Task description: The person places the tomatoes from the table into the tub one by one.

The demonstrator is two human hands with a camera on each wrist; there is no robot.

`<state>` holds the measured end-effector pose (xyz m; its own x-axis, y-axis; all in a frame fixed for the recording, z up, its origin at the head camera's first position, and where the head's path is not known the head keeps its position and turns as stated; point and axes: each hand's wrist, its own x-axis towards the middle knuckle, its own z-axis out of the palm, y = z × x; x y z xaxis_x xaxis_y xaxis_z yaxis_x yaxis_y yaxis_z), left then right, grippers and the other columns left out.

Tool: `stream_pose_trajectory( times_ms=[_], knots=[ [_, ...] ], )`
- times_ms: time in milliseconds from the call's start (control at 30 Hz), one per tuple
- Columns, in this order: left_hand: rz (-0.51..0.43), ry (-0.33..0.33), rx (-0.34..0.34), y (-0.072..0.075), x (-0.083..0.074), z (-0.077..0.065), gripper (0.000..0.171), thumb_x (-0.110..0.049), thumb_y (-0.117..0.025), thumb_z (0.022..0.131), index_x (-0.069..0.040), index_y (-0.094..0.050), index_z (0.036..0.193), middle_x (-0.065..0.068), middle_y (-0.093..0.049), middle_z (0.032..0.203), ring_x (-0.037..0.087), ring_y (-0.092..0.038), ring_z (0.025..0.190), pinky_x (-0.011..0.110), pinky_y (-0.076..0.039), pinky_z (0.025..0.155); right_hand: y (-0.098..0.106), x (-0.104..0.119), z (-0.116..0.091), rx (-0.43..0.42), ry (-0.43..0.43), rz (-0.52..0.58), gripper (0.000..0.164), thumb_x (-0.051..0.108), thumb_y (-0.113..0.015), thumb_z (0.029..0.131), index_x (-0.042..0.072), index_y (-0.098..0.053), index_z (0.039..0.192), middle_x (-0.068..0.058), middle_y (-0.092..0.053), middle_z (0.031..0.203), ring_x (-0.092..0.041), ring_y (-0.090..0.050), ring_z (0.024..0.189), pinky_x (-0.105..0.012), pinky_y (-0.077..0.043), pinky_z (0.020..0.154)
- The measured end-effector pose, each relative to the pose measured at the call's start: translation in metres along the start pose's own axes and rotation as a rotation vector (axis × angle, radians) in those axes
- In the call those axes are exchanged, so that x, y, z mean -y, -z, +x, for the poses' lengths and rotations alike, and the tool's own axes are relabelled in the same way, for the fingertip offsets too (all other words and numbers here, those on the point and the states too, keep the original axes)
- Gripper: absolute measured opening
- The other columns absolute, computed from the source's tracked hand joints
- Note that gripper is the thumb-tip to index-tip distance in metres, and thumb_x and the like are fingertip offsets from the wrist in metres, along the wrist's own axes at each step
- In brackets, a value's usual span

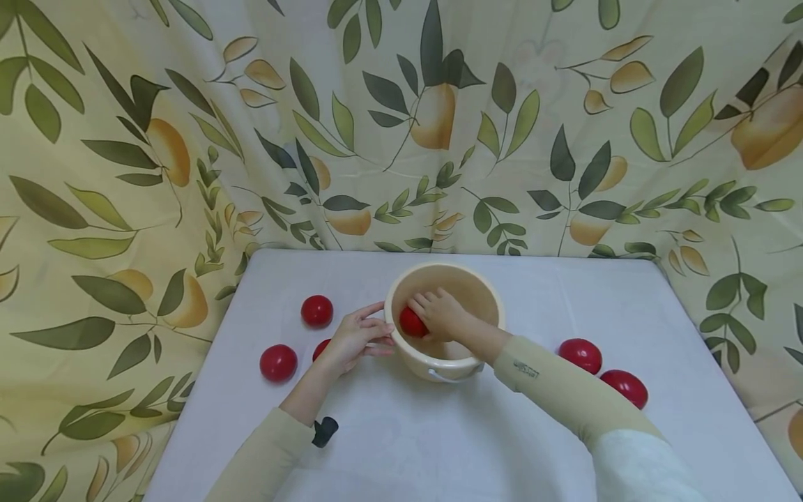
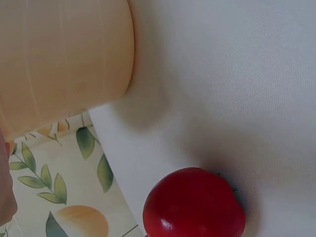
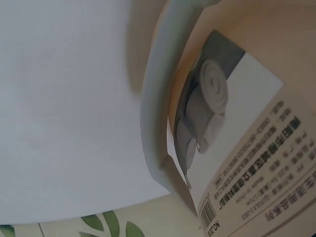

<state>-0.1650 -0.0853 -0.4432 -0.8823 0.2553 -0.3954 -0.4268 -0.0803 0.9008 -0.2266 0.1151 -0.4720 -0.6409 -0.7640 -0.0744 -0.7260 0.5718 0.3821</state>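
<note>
The person's right hand (image 1: pixel 442 314) is down inside the round cream plastic bowl (image 1: pixel 486 296), fingers curled over a glossy red tomato-like ball (image 1: pixel 411 323) that sits low against the bowl's left inner wall. The ball lies on the thumb side of that hand, toward the left rim; whether it rests on the bowl floor is hidden by the knuckles.

The left hand (image 1: pixel 356 338) is outside the bowl, straight fingers laid loosely together against the left outer wall, thumb up near the rim, bracing rather than gripping. So the right hand is the one on the ball; the left is only a wall's thickness away from it.

Just behind the left palm a second red ball (image 2: pixel 194 205) lies on the white tablecloth (image 1: pixel 401 446), nearly under the wrist. Two more red balls (image 1: pixel 316 311) lie further left, well apart from the bowl, and another pair (image 1: pixel 580 355) lies right of the right forearm. The right wrist view shows only the bowl's grey handle (image 3: pixel 158 113) and printed label (image 3: pixel 247 163).
</note>
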Motion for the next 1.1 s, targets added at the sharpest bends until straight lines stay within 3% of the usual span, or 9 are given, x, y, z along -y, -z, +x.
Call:
stream_pose_trajectory(
  times_ms=[133, 200, 267, 367, 567, 733, 900, 1100],
  knots=[
    [0.002, 0.002, 0.002, 0.0, 0.0, -0.001, 0.057, -0.008, -0.063, 0.086, -0.013, -0.04, 0.138, 0.008, -0.066, 0.09, 0.017, -0.066, 0.073, 0.036, -0.055, 0.068, -0.042, -0.003, 0.01, -0.036, 0.014, -0.023, 0.081, 0.063, -0.059, 0.074, 0.008, -0.036, 0.129, -0.006, -0.047, 0.118, -0.021, -0.051, 0.096, -0.036, -0.041, 0.074],
    [-0.004, 0.007, -0.002, 0.0, 0.0, -0.001, 0.056, -0.007, -0.063, 0.085, -0.014, -0.041, 0.137, 0.008, -0.066, 0.09, 0.017, -0.066, 0.073, 0.036, -0.055, 0.068, -0.048, -0.003, 0.013, 0.034, 0.009, -0.037, 0.082, 0.065, -0.056, 0.076, 0.01, -0.031, 0.132, -0.005, -0.044, 0.123, -0.02, -0.048, 0.1, -0.037, -0.04, 0.078],
    [-0.004, 0.007, -0.002, 0.0, 0.0, -0.001, 0.056, -0.007, -0.062, 0.086, -0.015, -0.041, 0.137, 0.008, -0.066, 0.09, 0.018, -0.066, 0.073, 0.036, -0.055, 0.068, -0.043, -0.003, 0.015, 0.108, 0.001, -0.041, 0.082, 0.065, -0.055, 0.076, 0.011, -0.031, 0.133, -0.005, -0.043, 0.125, -0.021, -0.047, 0.103, -0.038, -0.039, 0.081],
    [-0.006, 0.012, -0.002, 0.0, 0.0, -0.001, 0.055, -0.007, -0.062, 0.085, -0.016, -0.042, 0.136, 0.008, -0.066, 0.09, 0.017, -0.066, 0.073, 0.036, -0.055, 0.068, -0.011, 0.002, 0.009, 0.237, -0.021, -0.039, 0.074, 0.058, -0.056, 0.079, 0.013, -0.033, 0.133, -0.005, -0.043, 0.128, -0.021, -0.045, 0.109, -0.037, -0.039, 0.087],
    [-0.018, -0.01, 0.015, 0.0, 0.001, -0.001, 0.057, -0.006, -0.062, 0.086, -0.013, -0.039, 0.138, 0.007, -0.066, 0.089, 0.017, -0.066, 0.072, 0.037, -0.055, 0.068, 0.014, 0.004, 0.0, 0.274, -0.016, -0.073, 0.063, 0.047, -0.057, 0.084, 0.016, -0.036, 0.135, -0.003, -0.044, 0.125, -0.019, -0.045, 0.107, -0.033, -0.036, 0.087],
    [-0.026, -0.006, 0.017, 0.0, 0.002, -0.001, 0.057, -0.005, -0.061, 0.086, -0.014, -0.04, 0.138, 0.007, -0.066, 0.089, 0.017, -0.066, 0.072, 0.037, -0.055, 0.068, 0.013, 0.004, 0.0, 0.315, -0.04, -0.056, 0.059, 0.043, -0.055, 0.086, 0.019, -0.036, 0.136, -0.002, -0.044, 0.125, -0.018, -0.045, 0.107, -0.033, -0.034, 0.087],
    [-0.022, -0.005, 0.016, 0.0, 0.002, 0.0, 0.056, -0.005, -0.061, 0.086, -0.015, -0.041, 0.137, 0.007, -0.066, 0.089, 0.017, -0.066, 0.072, 0.037, -0.055, 0.069, 0.007, 0.001, -0.002, 0.23, -0.046, -0.084, 0.047, 0.033, -0.054, 0.087, 0.02, -0.042, 0.131, 0.0, -0.047, 0.122, -0.018, -0.047, 0.103, -0.032, -0.035, 0.083],
    [-0.014, -0.005, 0.017, 0.0, 0.002, -0.001, 0.056, -0.008, -0.062, 0.086, -0.016, -0.041, 0.137, 0.007, -0.067, 0.09, 0.018, -0.066, 0.073, 0.036, -0.055, 0.068, 0.009, -0.006, -0.007, -0.087, -0.031, -0.026, 0.031, 0.017, -0.059, 0.083, 0.014, -0.053, 0.114, -0.005, -0.053, 0.11, -0.022, -0.052, 0.094, -0.035, -0.04, 0.079]
  ],
)
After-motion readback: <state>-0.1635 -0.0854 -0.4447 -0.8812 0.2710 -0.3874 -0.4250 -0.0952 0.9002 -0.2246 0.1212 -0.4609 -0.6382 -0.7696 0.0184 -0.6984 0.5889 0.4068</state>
